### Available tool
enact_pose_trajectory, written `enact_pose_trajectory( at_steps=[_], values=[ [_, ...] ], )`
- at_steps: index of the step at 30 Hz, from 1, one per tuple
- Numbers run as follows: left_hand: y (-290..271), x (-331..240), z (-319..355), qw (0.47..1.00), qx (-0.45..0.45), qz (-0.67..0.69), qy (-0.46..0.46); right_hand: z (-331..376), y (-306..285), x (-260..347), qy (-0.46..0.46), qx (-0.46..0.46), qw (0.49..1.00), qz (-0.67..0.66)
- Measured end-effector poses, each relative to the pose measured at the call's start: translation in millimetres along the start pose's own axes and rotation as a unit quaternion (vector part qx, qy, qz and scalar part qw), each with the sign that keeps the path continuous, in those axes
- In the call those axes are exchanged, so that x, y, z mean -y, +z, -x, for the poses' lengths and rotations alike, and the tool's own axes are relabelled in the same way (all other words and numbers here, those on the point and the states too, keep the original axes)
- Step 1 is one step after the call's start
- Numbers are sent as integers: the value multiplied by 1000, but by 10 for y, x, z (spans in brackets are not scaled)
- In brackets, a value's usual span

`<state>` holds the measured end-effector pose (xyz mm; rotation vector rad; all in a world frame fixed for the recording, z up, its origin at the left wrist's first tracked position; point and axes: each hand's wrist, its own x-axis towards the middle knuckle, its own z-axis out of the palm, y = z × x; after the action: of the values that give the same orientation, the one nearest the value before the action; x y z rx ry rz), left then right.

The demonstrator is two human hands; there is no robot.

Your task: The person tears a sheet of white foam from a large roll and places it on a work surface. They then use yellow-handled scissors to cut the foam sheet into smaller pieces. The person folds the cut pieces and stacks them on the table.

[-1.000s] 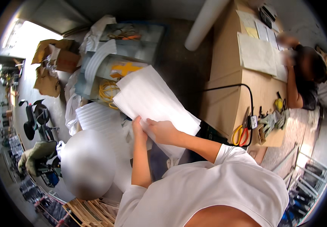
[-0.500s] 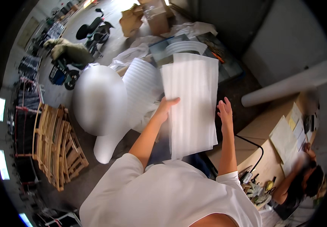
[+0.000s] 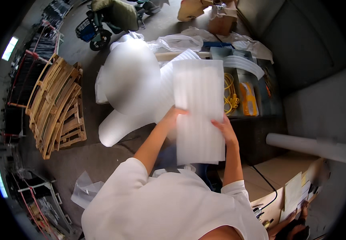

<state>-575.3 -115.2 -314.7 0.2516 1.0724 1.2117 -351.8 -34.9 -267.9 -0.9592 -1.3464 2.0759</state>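
Observation:
A stack of white foam sheets (image 3: 199,92), long and ribbed, is held up in front of me. My left hand (image 3: 174,117) is closed on its left edge, thumb on the front face. On the opposite edge my right hand (image 3: 226,131) grips it, thumb also in front; the fingers of both hands are mostly hidden behind the sheets. Beyond the left hand lies a large white foam roll (image 3: 131,76), with ribbed foam (image 3: 167,86) beside it, partly covered by the stack.
A grey bin (image 3: 257,90) at the back right holds a yellow cable (image 3: 230,96), an orange-yellow packet (image 3: 249,99) and a curved foam piece (image 3: 245,65). Wooden pallets (image 3: 57,108) stand left. At right are a white roll (image 3: 309,147), a workbench (image 3: 265,176) and another person's arm (image 3: 285,225).
My right hand has come in from beside the stack and taken its right edge. The view has turned toward the right, bringing the bin's yellow cable and packet into sight.

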Motion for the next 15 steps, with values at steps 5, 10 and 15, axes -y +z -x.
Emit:
enact_pose_trajectory(
  at_steps=[5, 10, 15],
  values=[
    [-306, -322, 338, 996, -50, 53, 57, -336, 575, -256, 52, -89, 995, -11],
    [-451, -277, 613, 989, -73, -125, 1, -446, 931, -278, 18, -176, 983, -42],
    [-653, -66, 911, 987, -98, -125, -19, -254, 1152, -735, 5, -126, 991, 46]
  ],
)
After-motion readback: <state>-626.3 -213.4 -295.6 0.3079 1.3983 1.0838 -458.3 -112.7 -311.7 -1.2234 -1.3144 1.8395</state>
